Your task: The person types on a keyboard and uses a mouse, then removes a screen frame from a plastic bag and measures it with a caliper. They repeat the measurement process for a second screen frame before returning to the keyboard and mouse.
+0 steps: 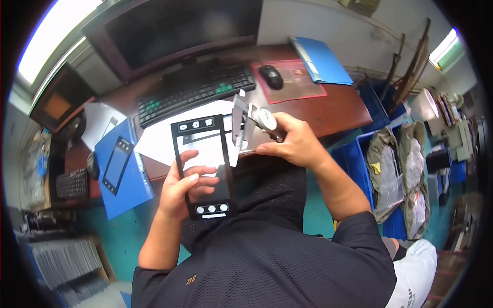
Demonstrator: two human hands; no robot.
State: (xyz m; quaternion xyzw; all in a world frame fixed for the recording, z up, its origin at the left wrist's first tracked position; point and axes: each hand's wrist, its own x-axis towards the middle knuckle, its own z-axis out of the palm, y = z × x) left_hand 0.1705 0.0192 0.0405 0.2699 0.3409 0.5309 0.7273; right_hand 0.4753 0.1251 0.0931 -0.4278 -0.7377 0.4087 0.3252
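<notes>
My left hand [177, 190] is closed on the left edge of a clear panel with a black printed border [218, 177]. The panel looks like glass, and some of my fingers show through it. It is held upright over the desk's front edge, with cut-outs or clear marks along its top and bottom. In my right hand [297, 139] is a dial caliper [266, 120], gripped by its body with the round dial facing up. The caliper's jaws are close to the panel's upper right edge; whether they touch it I cannot tell.
A similar bordered panel [118, 163] lies on a blue folder [110, 197] at left. White paper [159, 141], a keyboard [197, 95], a mouse [270, 77] and a blue binder [321, 59] are on the desk. Blue crates [354, 164] with bagged items stand at right, and another person's sleeve [418, 269] shows behind.
</notes>
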